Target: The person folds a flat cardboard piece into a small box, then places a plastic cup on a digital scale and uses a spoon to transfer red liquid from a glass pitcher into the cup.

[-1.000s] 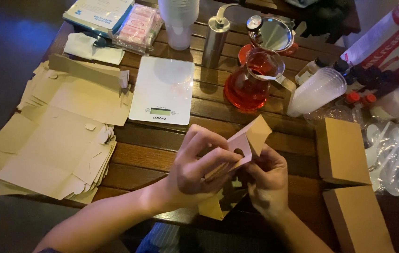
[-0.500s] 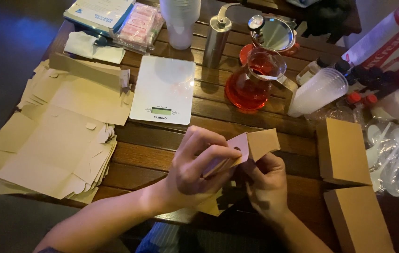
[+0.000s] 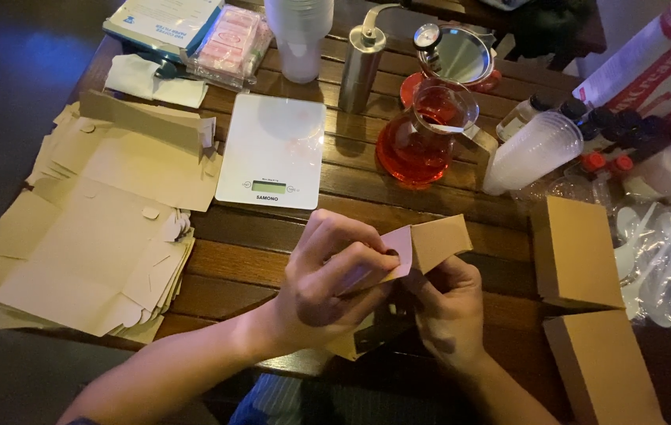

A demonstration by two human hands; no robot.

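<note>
Dark slatted wood desk (image 3: 272, 236), pretty cluttered. A half-folded cardboard box (image 3: 422, 245) is held just above the near edge: left hand (image 3: 328, 287) fingers are pinched on its flap, right hand (image 3: 450, 311) fingers are wrapped under it. Flat box blanks (image 3: 91, 236) are stacked at 9 o'clock, a white scale (image 3: 272, 149) at 12, finished boxes (image 3: 580, 252) at 3.

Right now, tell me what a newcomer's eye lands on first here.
First, the left hand and right hand folding a small cardboard box at the table's near edge. Behind them a glass carafe of red liquid glows beside a white scale, and a stack of flat cardboard blanks spreads at far left.
</note>
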